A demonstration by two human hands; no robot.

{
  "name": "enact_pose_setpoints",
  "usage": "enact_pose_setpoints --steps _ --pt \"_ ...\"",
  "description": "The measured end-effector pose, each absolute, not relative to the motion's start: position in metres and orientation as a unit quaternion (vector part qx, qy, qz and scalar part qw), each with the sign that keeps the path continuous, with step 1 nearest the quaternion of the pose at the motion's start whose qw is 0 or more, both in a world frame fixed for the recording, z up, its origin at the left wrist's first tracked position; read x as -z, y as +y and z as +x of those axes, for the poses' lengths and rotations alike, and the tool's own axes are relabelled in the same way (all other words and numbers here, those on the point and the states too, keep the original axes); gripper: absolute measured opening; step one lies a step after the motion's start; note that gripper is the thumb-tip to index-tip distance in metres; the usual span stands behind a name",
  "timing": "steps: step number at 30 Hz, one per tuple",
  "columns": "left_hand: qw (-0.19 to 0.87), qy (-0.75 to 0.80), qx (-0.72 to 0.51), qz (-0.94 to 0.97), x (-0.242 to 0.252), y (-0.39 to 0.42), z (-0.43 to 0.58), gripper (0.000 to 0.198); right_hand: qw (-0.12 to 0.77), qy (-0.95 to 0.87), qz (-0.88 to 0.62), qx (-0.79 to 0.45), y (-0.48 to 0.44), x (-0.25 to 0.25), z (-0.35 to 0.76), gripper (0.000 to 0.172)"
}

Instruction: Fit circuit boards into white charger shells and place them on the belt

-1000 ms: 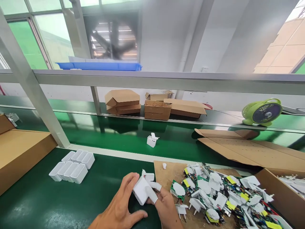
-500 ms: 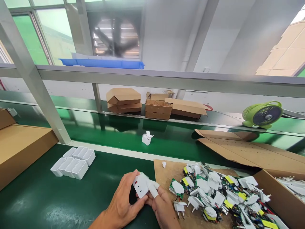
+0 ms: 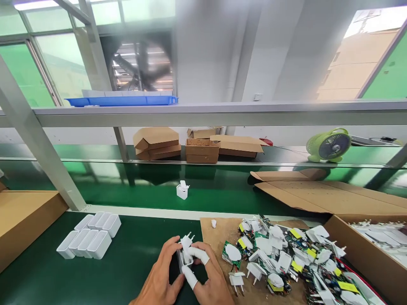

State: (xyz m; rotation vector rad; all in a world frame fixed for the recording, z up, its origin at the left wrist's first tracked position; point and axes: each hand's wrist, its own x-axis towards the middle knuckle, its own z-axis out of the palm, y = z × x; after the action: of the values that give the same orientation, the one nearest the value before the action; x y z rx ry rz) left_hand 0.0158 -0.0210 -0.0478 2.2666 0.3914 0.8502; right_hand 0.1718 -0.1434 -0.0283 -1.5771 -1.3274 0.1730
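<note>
A small white plug adapter (image 3: pixel 185 254), its metal prongs pointing up, is held between both hands over the dark green table. My left hand (image 3: pixel 160 271) is closed round its left side, thumb underneath. My right hand (image 3: pixel 208 271), with white finger cots on thumb and index finger, pinches it from the right. The fingers hide part of the casing. Just right of this hand, a plug piece with two prongs (image 3: pixel 236 280) lies beside a pile of white plug parts and circuit boards (image 3: pixel 280 254) on a brown board (image 3: pixel 208 235).
Several open white cases (image 3: pixel 99 244) stand in rows at left, near a cardboard box (image 3: pixel 32 220). One white unit (image 3: pixel 182 190) sits on the green conveyor belt (image 3: pixel 152 197). At right are a flattened carton (image 3: pixel 318 197) and an open box of white parts (image 3: pixel 381 245). A green fan (image 3: pixel 330 146) stands behind.
The adapter has been turned over in my hands: its flat socket face showed before, and now the prongs point up. My right hand's fingers have shifted round it. The camera view has tilted.
</note>
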Motion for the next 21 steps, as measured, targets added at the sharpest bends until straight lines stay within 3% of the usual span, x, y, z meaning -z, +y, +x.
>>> enact_pose_setpoints --steps 4,10,15,18,21 --pt "0.318 0.129 -0.341 0.875 0.05 -0.02 0.016 0.077 0.474 -0.617 -0.629 0.006 -0.148 0.028 0.174 0.049" --pt "0.251 0.093 -0.371 0.89 0.046 -0.017 0.015 0.067 0.492 -0.598 -0.631 -0.045 -0.148 0.021 0.17 0.038" --pt "0.3 0.109 -0.356 0.878 0.043 -0.015 0.013 0.048 0.482 -0.579 -0.642 -0.145 -0.151 0.019 0.167 0.067" --pt "0.312 0.091 -0.364 0.873 0.04 -0.013 0.013 0.035 0.487 -0.577 -0.636 -0.16 -0.151 0.02 0.167 0.069" --pt "0.311 0.083 -0.364 0.874 0.037 -0.009 0.013 0.035 0.494 -0.577 -0.627 -0.175 -0.152 0.018 0.167 0.068"
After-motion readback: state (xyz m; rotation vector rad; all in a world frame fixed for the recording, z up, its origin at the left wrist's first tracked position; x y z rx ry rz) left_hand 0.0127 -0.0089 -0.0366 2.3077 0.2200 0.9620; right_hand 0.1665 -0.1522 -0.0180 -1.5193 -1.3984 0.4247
